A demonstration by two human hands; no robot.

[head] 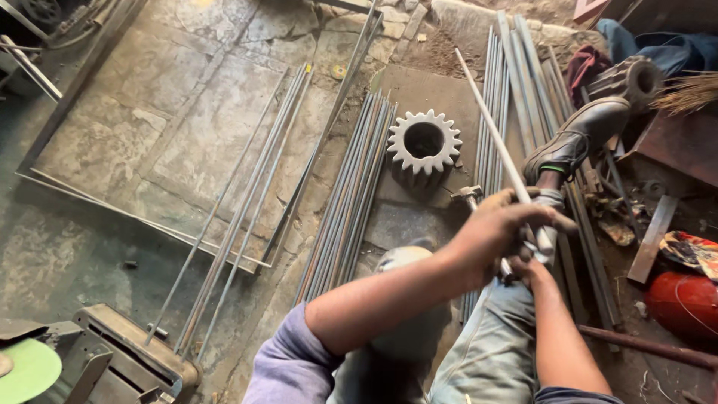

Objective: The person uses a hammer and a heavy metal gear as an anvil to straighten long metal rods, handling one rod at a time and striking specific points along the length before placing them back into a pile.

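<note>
Nearest the camera, 2 forearms reach out over knees in grey-blue trousers [490,352]. The left hand [497,224] is curled tight around the lower part of a thin pale metal rod [490,123], fingers wrapped over it. The right hand [527,262] sits just beneath, mostly hidden by the left; it seems closed at the rod's lower end, though its grip cannot be made out clearly. The rod slants up and away to the left, its far tip above the stone floor [194,112]. Just beyond the hands, a black shoe [580,135] rests on a bundle of long steel bars [523,90]. To the left, a large toothed gear wheel [423,146] stands on the floor beside another bundle of rods [351,194]. A red cylinder [684,303] lies at the right.
</note>
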